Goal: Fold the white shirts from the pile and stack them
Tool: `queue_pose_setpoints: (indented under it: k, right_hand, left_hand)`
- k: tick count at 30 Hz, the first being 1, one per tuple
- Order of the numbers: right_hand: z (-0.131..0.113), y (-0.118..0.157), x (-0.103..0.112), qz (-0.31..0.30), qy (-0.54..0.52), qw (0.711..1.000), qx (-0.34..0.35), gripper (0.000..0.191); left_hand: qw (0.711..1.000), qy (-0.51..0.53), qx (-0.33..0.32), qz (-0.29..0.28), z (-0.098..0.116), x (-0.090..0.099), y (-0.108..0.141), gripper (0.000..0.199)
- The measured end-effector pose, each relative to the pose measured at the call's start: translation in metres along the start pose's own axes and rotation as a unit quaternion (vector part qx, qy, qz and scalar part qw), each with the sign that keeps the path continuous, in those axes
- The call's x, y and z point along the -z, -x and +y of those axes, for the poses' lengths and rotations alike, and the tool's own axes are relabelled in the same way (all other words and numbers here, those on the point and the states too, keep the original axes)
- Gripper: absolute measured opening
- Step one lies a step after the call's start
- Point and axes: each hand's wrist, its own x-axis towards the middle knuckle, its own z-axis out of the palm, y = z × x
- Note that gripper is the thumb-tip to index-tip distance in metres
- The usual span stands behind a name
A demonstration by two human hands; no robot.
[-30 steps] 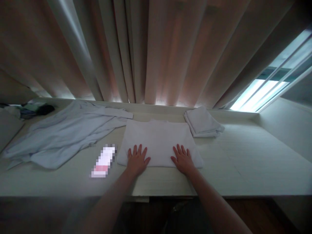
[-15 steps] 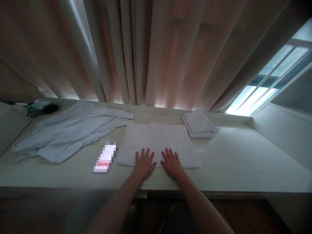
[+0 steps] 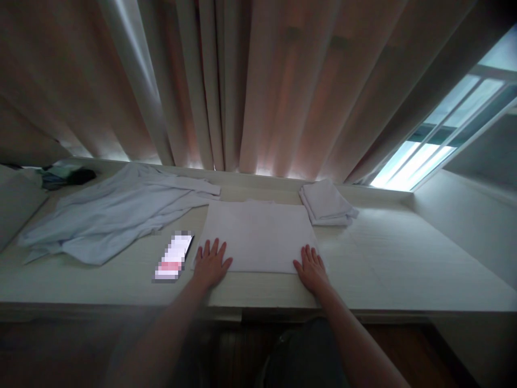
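A white folded garment, which looks like a shirt [image 3: 258, 231], lies flat in front of me on the pale tabletop [image 3: 388, 269]. My left hand [image 3: 210, 264] rests palm down on its near left corner, fingers spread. On the near right corner lies my right hand [image 3: 312, 268], also flat with its fingers somewhat apart. Neither hand grips the cloth. Just left of my left hand is a phone [image 3: 173, 256] with a lit, blurred screen.
A loose, rumpled white garment [image 3: 117, 210] spreads over the left of the table. Folded white cloths [image 3: 326, 202] are stacked at the back right. Dark and green items [image 3: 67, 176] sit at the far left. Curtains [image 3: 283, 97] hang behind, with a window [image 3: 428, 145] at right.
My hands have slid apart along the near edge of the folded shirt, the left one leftward and the right one rightward, from near its middle to its corners.
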Motion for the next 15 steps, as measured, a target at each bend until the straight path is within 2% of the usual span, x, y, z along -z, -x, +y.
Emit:
queue_pose_setpoints:
  k: [5, 8, 11, 15]
  right_hand:
    - [0.005, 0.008, 0.001, -0.005, 0.002, 1.000, -0.013, 0.069]
    - [-0.002, 0.007, 0.009, -0.007, -0.006, 1.000, 0.000, 0.070]
    - [-0.029, -0.001, 0.018, 0.008, -0.014, 0.997, 0.081, 0.067]
    - [-0.082, -0.015, 0.021, 0.005, -0.034, 0.977, 0.212, 0.062]
  left_hand:
    - [1.000, 0.000, -0.003, 0.000, 0.000, -0.003, 0.009, 0.062]
    - [1.000, 0.004, -0.009, -0.002, 0.002, -0.002, 0.010, 0.063]
    - [0.999, 0.009, -0.048, 0.017, 0.020, 0.000, 0.000, 0.061]
    - [0.994, 0.026, -0.103, 0.023, 0.061, -0.003, -0.015, 0.055]
